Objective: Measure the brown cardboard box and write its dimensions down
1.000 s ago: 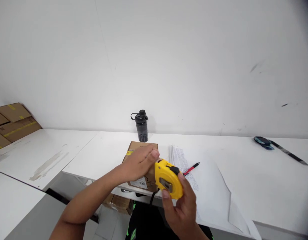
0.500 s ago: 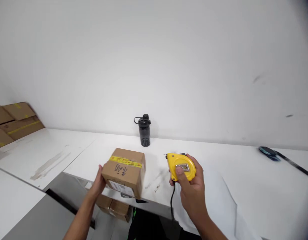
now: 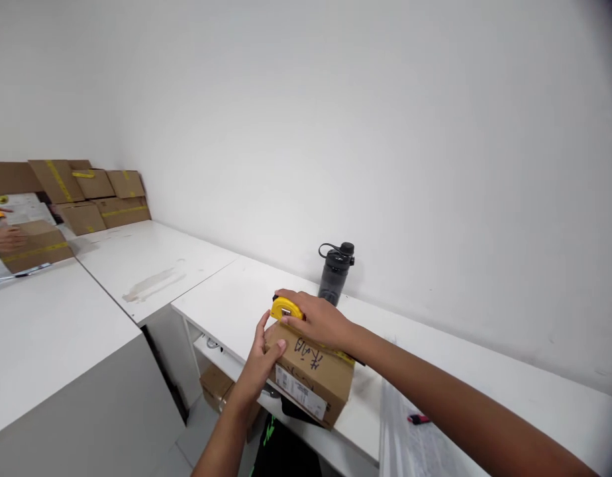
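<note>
A small cardboard box [image 3: 316, 374] with yellow tape, handwriting and a white label sits tilted at the table's front edge. My left hand [image 3: 263, 358] grips its left end, thumb on the top face and fingers round the far side. My right hand [image 3: 318, 318] is closed on a yellow tape measure [image 3: 285, 309], which it holds at the box's far left top edge, close to my left fingertips. Whether any blade is drawn out is hidden from view. Just behind my right hand stands a dark water bottle [image 3: 336, 273] with a loop on its lid.
Stacked cartons [image 3: 122, 205] line the far left of the white table [image 3: 211, 291]. A co-worker's hand [image 3: 8, 238] rests on another carton there. At right lie clear plastic wrap [image 3: 410, 450] and a red-and-black item [image 3: 418, 419]. A carton [image 3: 214, 384] stands below the table.
My right hand has brought the tape measure left, from beside the box to its top edge. The view has turned left, bringing more cartons and a co-worker's hand into sight.
</note>
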Demonstrator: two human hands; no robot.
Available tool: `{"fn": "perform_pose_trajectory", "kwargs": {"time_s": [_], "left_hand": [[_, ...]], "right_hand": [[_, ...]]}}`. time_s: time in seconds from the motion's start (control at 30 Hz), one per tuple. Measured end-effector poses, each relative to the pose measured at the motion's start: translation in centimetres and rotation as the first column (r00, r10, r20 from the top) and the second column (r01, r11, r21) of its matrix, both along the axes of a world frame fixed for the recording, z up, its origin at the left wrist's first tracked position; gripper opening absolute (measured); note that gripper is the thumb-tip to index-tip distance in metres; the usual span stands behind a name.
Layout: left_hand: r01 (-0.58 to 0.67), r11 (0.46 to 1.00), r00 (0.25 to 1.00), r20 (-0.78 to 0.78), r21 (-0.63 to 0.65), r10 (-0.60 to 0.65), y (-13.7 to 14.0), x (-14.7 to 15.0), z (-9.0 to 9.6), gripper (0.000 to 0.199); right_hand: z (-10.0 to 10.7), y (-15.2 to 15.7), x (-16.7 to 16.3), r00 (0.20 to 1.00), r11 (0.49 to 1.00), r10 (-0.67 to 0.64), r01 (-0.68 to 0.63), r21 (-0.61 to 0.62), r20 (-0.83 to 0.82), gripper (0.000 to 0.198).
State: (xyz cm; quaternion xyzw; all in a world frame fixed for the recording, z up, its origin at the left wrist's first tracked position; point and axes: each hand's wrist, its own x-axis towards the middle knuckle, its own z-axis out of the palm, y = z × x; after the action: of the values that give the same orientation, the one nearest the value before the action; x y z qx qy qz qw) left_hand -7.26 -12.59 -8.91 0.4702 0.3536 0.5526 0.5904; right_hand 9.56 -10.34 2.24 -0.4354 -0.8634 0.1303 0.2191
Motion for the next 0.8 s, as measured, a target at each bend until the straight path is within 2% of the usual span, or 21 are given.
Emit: {"fn": "perform_pose_trajectory", "kwargs": {"time_s": [0.07, 0.17, 0.27, 0.37, 0.6, 0.8], "left_hand": [[-0.041, 0.999, 0.999, -0.006, 0.024, 0.041, 0.0, 0.3, -0.3, 0.082], [-0.08, 0.994, 0.991, -0.106, 0.073, 0.088, 0.1, 0.6, -0.5, 0.062], [-0.133, 0.986, 0.968, -0.202, 0.098, 0.15, -0.1, 0.9, -0.4, 0.054], [-0.141, 0.984, 0.96, -0.229, 0.11, 0.163, -0.3, 1.1, -0.2, 0.052], [-0.178, 0.976, 0.941, -0.27, 0.122, 0.205, -0.3, 1.2, -0.4, 0.048], [-0.211, 0.964, 0.921, -0.296, 0.162, 0.251, 0.1, 1.2, -0.2, 0.052]], "right_hand": [[0.2, 0.4, -0.4, 0.996, 0.999, 0.025, -0.023, -0.028, 0.085, 0.047], [0.8, -0.2, 0.0, 0.987, 0.999, 0.027, -0.02, -0.046, 0.156, 0.046], [1.2, -2.0, 1.5, 0.971, 0.999, 0.0, 0.013, -0.053, 0.239, 0.046], [0.9, -4.7, 4.2, 0.953, 0.995, -0.059, 0.081, -0.063, 0.297, 0.045], [-1.6, -10.4, 11.6, 0.939, 0.954, -0.245, 0.278, -0.112, 0.24, 0.043], [-3.1, -11.7, 13.2, 0.935, 0.945, -0.299, 0.318, -0.077, 0.193, 0.044]]}}
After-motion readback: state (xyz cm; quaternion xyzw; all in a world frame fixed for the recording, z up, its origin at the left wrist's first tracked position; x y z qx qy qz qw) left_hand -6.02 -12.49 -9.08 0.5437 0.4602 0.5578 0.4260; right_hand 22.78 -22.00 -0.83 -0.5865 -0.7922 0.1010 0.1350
